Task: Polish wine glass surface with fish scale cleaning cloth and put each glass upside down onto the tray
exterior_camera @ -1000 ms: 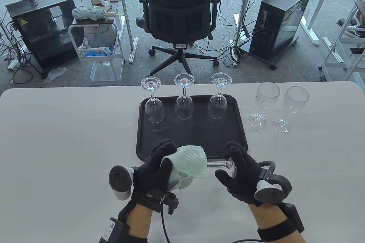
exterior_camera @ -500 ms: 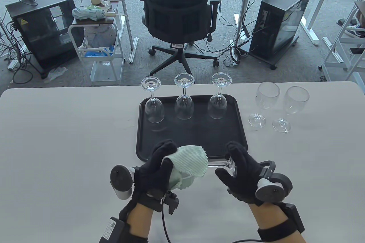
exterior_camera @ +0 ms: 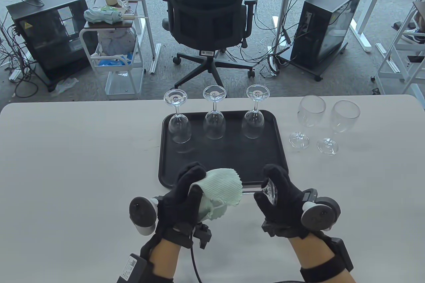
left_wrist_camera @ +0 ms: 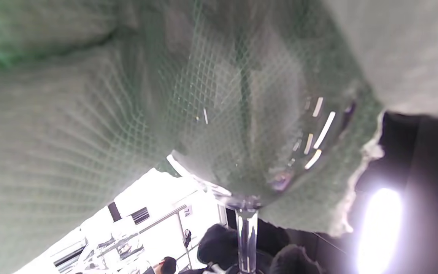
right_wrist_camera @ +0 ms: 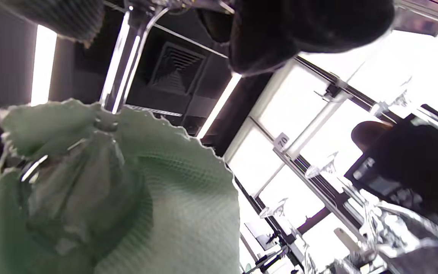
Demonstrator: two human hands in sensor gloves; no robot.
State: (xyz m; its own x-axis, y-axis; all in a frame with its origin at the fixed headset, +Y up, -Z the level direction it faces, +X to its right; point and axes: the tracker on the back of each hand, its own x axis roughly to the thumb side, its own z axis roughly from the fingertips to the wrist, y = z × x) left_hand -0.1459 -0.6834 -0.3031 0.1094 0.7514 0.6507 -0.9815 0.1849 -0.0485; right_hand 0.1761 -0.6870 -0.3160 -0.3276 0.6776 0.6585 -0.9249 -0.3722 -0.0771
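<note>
Left hand (exterior_camera: 184, 193) curls round the pale green cloth (exterior_camera: 222, 190), which wraps the bowl of a wine glass (exterior_camera: 257, 190) held sideways just off the near edge of the tray (exterior_camera: 166, 170). Right hand (exterior_camera: 282, 196) pinches the foot. Judgement: thin glass, light, brittle, slick; the stem is weakest. Best held at bowl and foot, as here, with gentle twisting.

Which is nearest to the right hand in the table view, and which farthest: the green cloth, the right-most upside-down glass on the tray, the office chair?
From the right hand:
1. Green cloth, just to its left, wrapped round the bowl of the held glass.
2. Right-most upside-down glass, at the tray's far edge.
3. Office chair, on the floor beyond the table.
</note>
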